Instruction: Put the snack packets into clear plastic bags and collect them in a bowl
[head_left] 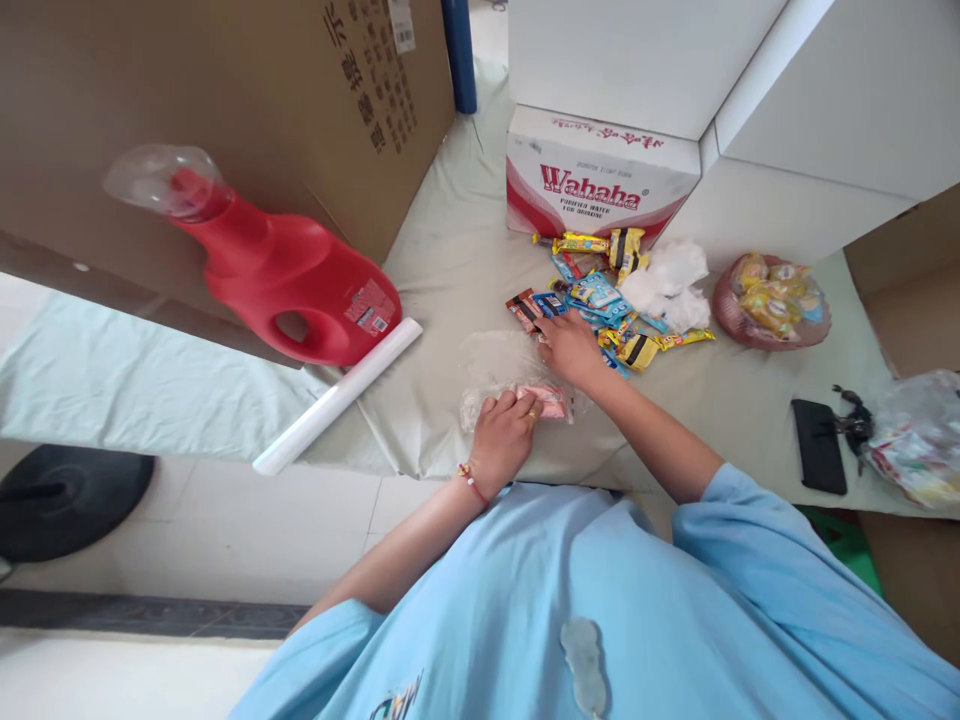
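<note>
My left hand (505,432) rests with curled fingers on a crinkled clear plastic bag (491,355) near the front edge of the table. Partly under these fingers lies a pink packet (552,402). Farther up, my right hand (573,347) reaches over the near left side of a heap of wrapped snacks (598,296). Its fingers are stretched out and slightly apart, close to a brown packet (523,310) and the bag's upper edge. Whether its fingertips touch either one is not clear.
Left stand a large red jug (300,275) and a white roll (337,397), before a brown carton (300,100). A Wahaha box (604,180) is behind the snacks. Right are white crumpled plastic (671,285), a pink bowl (739,318) of wrapped items, a black phone (817,447), keys (855,420) and a filled bag (919,435).
</note>
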